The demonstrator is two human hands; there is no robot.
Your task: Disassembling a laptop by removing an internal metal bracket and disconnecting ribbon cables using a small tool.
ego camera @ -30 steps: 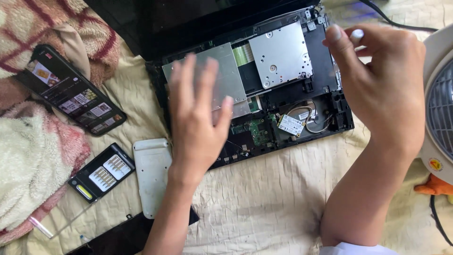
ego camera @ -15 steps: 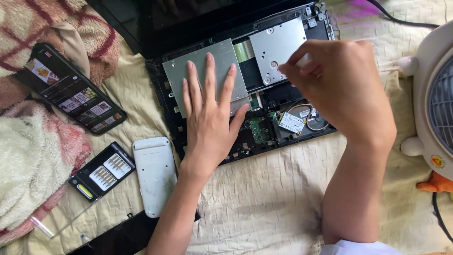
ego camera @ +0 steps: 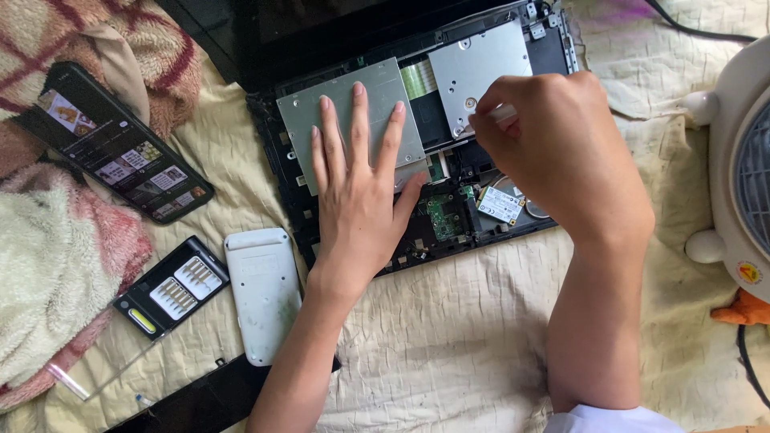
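The right hand (ego camera: 561,152) is bunched, thumb and fingertips pinched on a slim pale tool (ego camera: 501,115) whose tip end points to nine o'clock, onto the lower edge of the silver drive plate (ego camera: 481,68). What kind of tool it is cannot be told. At nine o'clock from that grip, the left hand (ego camera: 361,188) lies flat with fingers spread, grasping nothing, pressing on the grey metal cover (ego camera: 341,108) of the opened laptop (ego camera: 417,128). A small white card (ego camera: 501,204) sits at six o'clock of the right hand, beside a green board (ego camera: 441,216). Further toward eight o'clock lie a white panel (ego camera: 263,293), a screwdriver-bit case (ego camera: 172,287) and a phone (ego camera: 116,152).
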